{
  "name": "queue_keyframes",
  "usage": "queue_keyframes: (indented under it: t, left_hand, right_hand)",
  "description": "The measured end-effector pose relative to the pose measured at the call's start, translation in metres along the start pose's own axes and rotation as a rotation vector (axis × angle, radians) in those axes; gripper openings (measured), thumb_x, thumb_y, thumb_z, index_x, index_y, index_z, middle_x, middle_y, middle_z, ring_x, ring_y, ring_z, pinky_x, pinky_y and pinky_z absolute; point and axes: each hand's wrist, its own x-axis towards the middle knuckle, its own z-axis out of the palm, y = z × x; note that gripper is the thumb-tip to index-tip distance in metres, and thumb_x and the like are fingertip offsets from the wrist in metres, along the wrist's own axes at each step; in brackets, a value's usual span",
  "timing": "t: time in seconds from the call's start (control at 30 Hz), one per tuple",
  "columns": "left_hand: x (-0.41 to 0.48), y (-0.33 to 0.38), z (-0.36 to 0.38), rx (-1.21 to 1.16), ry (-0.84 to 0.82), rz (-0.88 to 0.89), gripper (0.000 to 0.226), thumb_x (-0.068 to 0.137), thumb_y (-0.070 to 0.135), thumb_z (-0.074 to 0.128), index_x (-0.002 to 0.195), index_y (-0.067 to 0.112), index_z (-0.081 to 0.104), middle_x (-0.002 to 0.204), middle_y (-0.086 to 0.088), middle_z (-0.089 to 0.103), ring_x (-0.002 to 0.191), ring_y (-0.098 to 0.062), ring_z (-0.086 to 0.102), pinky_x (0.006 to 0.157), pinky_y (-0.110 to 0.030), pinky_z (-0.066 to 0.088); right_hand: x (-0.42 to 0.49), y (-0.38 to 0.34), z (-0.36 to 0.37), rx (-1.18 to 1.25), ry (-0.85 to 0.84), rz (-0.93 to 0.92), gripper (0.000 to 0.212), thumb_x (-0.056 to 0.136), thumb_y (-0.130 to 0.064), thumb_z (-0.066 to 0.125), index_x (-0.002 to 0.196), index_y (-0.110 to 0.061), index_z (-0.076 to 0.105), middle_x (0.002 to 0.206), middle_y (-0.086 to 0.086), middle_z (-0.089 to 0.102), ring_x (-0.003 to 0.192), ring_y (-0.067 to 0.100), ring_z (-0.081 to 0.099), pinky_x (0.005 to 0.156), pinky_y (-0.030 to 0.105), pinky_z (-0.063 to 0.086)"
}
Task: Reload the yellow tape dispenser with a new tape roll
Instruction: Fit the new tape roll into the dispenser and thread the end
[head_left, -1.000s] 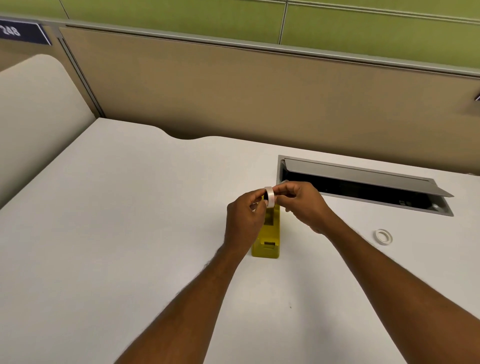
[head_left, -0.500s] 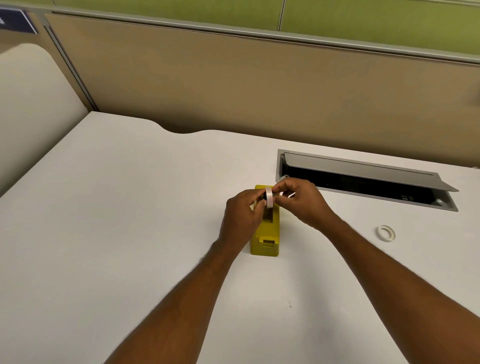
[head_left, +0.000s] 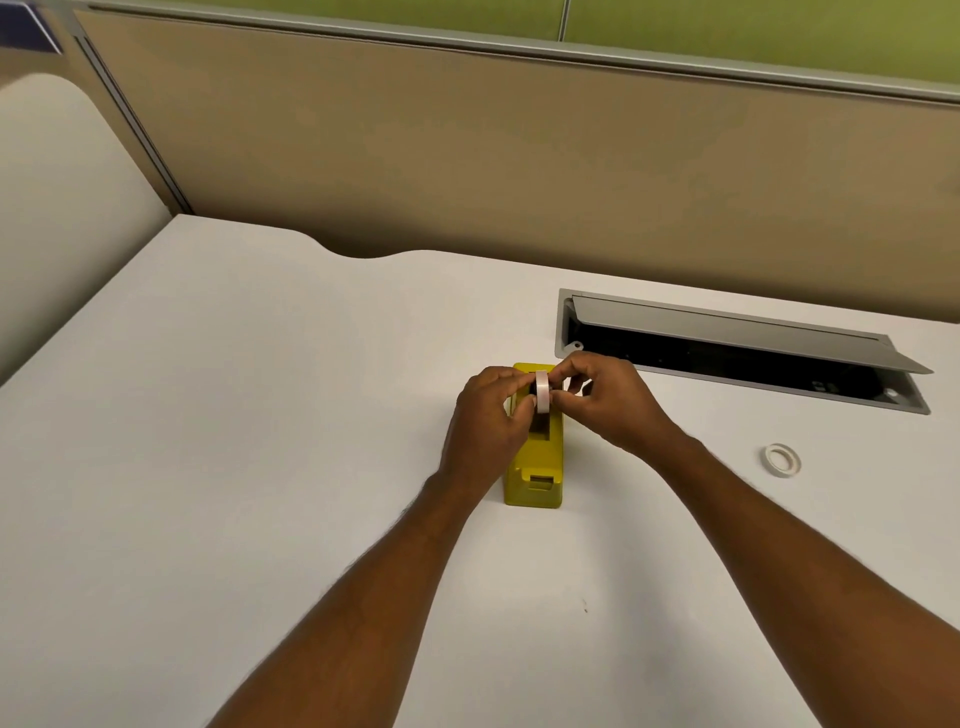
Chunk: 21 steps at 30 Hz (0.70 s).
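A yellow tape dispenser (head_left: 536, 467) stands on the white desk (head_left: 260, 441), its cutter end toward me. A pale tape roll (head_left: 542, 391) is held on edge right above the dispenser's open slot. My left hand (head_left: 488, 415) pinches the roll from the left and my right hand (head_left: 608, 400) pinches it from the right. My fingers hide the roll's core and the back of the slot, so I cannot tell whether the roll touches the dispenser.
A thin, nearly empty tape ring (head_left: 782, 459) lies flat on the desk to the right. Behind the hands an open cable hatch (head_left: 737, 353) is sunk into the desk with its grey lid raised. A beige partition (head_left: 467, 156) closes off the far edge.
Both hands have lowered the roll toward the dispenser's slot; a second ago it was held higher above the dispenser. The view has tilted down slightly.
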Motion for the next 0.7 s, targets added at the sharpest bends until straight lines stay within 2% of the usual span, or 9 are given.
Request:
queue_keyframes:
  t: [0.2,0.4,0.7]
  left_hand:
    - [-0.0007,-0.004,0.0019,0.052,-0.014,-0.026,0.032,0.09,0.019,0.062,0.12,0.008,0.065,0.128,-0.011,0.06,0.118,-0.023,0.054,0.101,-0.034,0.045]
    - [-0.0029,-0.0053,0.0017,0.058,-0.03,-0.02,0.03,0.091,0.018,0.06,0.119,0.009,0.065,0.132,-0.011,0.058,0.121,-0.025,0.053,0.102,-0.039,0.046]
    - [-0.004,-0.0075,0.0022,0.092,-0.048,0.012,0.031,0.091,0.017,0.059,0.12,0.008,0.064,0.135,-0.01,0.055,0.121,-0.025,0.054,0.1,-0.034,0.045]
  right_hand:
    - [0.0023,0.0028,0.0035,-0.06,-0.003,-0.034,0.012,0.078,-0.026,0.075,0.087,-0.022,0.069,0.086,-0.008,0.059,0.073,0.008,0.055,0.057,0.017,0.042]
    - [0.0012,0.0036,0.0048,-0.125,-0.021,-0.06,0.014,0.078,-0.024,0.073,0.091,-0.019,0.07,0.092,-0.005,0.058,0.075,0.01,0.055,0.058,0.015,0.041]
    - [-0.0011,0.0024,0.0052,-0.195,-0.04,-0.101,0.014,0.079,-0.021,0.072,0.092,-0.016,0.07,0.095,-0.003,0.053,0.078,0.013,0.052,0.059,0.015,0.038]
